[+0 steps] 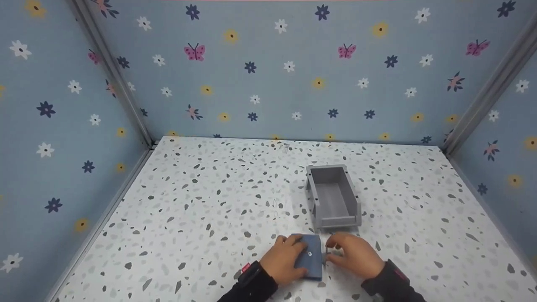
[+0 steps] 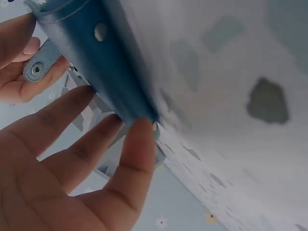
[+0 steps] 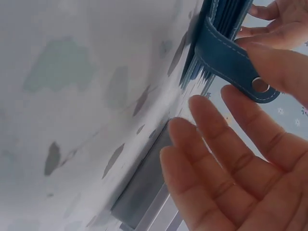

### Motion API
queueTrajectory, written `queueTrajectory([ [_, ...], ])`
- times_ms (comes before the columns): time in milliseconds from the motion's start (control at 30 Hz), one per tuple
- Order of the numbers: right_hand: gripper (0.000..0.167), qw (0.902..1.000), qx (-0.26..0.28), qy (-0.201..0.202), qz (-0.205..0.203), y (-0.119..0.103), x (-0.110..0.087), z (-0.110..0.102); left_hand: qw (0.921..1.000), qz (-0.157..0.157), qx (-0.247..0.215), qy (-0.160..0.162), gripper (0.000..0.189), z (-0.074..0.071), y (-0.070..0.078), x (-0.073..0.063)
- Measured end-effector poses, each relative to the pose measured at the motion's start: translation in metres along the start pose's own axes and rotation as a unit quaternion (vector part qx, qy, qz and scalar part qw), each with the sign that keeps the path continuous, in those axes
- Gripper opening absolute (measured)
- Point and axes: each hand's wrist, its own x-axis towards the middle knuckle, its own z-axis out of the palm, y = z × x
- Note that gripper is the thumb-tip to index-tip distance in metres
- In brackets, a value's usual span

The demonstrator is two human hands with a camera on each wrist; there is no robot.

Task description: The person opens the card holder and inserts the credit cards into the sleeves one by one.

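Observation:
A blue leather wallet [image 1: 311, 263] with a small metal snap stud lies on the speckled table, its stacked inner leaves facing right. My left hand [image 1: 282, 259] holds it from the left, fingertips along the rounded spine [image 2: 108, 57] and the thumb at its near end. From the wallet's right side sticks out a stitched strap [image 3: 231, 62] with a round snap at its tip. My right hand [image 1: 356, 255] pinches this strap between thumb and index finger, the other fingers spread below it in the right wrist view.
Just beyond the wallet stands a grey open-topped plastic bin [image 1: 332, 199] with a low front lip. Blue flowered panels [image 1: 268, 79] wall the white speckled table [image 1: 201, 243] at the back and both sides.

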Motion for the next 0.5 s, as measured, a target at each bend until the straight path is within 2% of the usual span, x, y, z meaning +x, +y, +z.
queueTrajectory([
  [233, 0.015, 0.9996, 0.028, 0.0, -0.009, -0.007, 0.01, 0.005, 0.9993, -0.017, -0.032, -0.002, 0.071, 0.004, -0.003, 0.0],
  [500, 0.014, 0.9988, 0.027, -0.003, -0.04, -0.011, 0.02, 0.015, 0.9996, -0.009, -0.025, 0.011, 0.071, 0.006, -0.002, 0.0],
])
